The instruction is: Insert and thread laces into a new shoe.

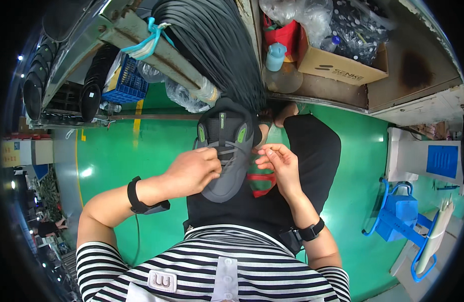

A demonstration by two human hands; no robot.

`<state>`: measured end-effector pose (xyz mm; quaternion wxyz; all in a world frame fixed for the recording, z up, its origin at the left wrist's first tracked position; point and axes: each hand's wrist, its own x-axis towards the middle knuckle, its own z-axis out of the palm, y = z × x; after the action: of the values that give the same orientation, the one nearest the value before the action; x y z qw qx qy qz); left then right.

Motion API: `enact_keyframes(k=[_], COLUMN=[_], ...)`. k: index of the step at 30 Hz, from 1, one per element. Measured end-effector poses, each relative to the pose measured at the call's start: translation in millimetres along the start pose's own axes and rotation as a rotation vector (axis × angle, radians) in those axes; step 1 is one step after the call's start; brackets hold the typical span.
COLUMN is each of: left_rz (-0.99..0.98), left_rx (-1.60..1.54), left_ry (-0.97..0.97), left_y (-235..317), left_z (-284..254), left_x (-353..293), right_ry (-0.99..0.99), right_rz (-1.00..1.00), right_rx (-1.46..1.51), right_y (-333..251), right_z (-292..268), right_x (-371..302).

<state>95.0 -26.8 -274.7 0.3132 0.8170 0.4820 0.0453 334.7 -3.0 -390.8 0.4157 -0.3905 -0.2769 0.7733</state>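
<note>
A dark grey shoe with bright green side patches lies above my lap, toe towards me. Grey shoelaces cross its upper. My left hand is closed at the shoe's left side, its fingertips on the laces and curled around a lace that they mostly hide. Just off the shoe's right side is my right hand, thumb and forefinger pinched together; whatever sits between them is too thin to make out. Black bands circle both wrists.
Thick black strands hang beyond the shoe, beside a rusty metal frame. A cardboard box with plastic bags stands on the shelf at far right. A blue crate sits far left, and a blue metal stand is on the right.
</note>
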Motion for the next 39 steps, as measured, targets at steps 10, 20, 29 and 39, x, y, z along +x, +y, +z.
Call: enact_keyframes(k=[10, 20, 29, 39], left_rz=[-0.019, -0.01, 0.025, -0.008], left_rx=[0.071, 0.153, 0.2, 0.277], left_ry=[-0.005, -0.105, 0.011, 0.247], left_y=[-6, -11, -13, -20], left_z=[7, 5, -9, -7], left_x=[27, 24, 21, -4], right_ry=[-0.024, 0.005, 0.031, 0.159], right_rz=[-0.007, -0.039, -0.084, -0.181], right_rx=[-0.043, -0.117, -0.126, -0.221], right_y=[-6, -14, -29, -65], right_z=[8, 1, -7, -28], right_x=[5, 2, 3, -7])
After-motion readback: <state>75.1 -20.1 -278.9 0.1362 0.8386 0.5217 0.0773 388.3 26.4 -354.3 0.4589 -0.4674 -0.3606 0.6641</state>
